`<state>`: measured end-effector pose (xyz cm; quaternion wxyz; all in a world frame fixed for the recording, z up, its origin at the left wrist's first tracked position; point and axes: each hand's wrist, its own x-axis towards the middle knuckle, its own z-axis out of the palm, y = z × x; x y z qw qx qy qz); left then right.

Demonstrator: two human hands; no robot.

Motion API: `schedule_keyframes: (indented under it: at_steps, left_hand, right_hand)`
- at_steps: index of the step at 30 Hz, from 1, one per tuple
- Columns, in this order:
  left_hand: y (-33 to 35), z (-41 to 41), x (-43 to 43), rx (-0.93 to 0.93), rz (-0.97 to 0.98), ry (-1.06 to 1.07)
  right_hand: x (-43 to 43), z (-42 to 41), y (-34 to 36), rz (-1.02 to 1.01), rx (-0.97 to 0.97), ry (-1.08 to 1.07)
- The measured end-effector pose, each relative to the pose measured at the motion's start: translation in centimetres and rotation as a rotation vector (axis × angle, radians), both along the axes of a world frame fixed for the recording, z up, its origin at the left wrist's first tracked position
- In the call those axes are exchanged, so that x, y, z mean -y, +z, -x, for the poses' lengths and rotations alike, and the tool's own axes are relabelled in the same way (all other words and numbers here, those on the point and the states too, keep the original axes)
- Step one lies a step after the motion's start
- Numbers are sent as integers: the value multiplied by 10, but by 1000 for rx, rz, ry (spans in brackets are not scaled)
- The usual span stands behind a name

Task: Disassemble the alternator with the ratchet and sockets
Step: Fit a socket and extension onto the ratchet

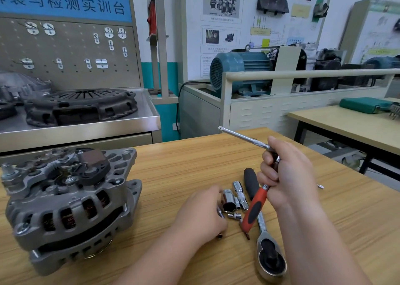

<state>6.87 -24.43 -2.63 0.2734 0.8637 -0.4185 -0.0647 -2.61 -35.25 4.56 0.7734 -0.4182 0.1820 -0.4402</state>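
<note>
A wooden table fills the lower half of the view. The alternator sits on it at 8 o'clock, tilted, its grey ribbed housing showing copper windings through the slots and its rear terminals facing up and away. Beyond it, at 10 o'clock, a dark clutch cover lies on a steel bench under a pegboard. At 1 o'clock a blue electric motor stands on a cream cabinet.

The right hand is raised above the table at 3 o'clock, its fingers wrapped round a driver with a red and black grip. The chrome shaft of the driver juts from the top of the fist toward 10 o'clock and ends in a small square tip.

The left hand is low at 6 o'clock, palm down, with its fingers curled over the left edge of the sockets. A bit of chrome shows under the fingertips, but whether the hand grips it cannot be told.

The ratchet lies flat on the table at 5 o'clock of the left hand, untouched, with its head toward the camera and its black grip pointing to 12 o'clock, behind the driver.

The sockets lie in a loose cluster between the left hand and the ratchet: a wide one with its mouth toward the camera, a longer one at its 1 o'clock, and a small one at its 5 o'clock.
</note>
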Motion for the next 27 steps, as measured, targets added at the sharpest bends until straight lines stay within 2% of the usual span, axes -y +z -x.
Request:
schedule_keyframes:
  at_steps: [2, 4, 6, 9, 11, 14, 20, 27]
  left_hand:
    - [5, 1, -5, -32, 112, 40]
    - [15, 0, -11, -149, 325, 95]
    - [27, -3, -17, -419, 566, 130]
    - [47, -7, -27, -983, 891, 57]
    - [55, -9, -34, -1172, 1018, 46]
    - [61, -15, -41, -1184, 1110, 34]
    - [66, -17, -49, -1054, 1127, 22]
    - [69, -16, -51, -911, 1103, 54]
  right_hand:
    - [0, 0, 0, -1, 12, 0]
    - [0, 0, 1, -1, 28, -1]
    - [0, 0, 1, 8, 40, -2]
    - [-3, 1, 1, 65, 29, 6]
    - [-4, 1, 0, 135, -10, 16]
    - [-8, 0, -1, 256, -65, 41]
    - [-12, -2, -3, 404, -115, 87]
    - [-8, 2, 1, 340, -47, 102]
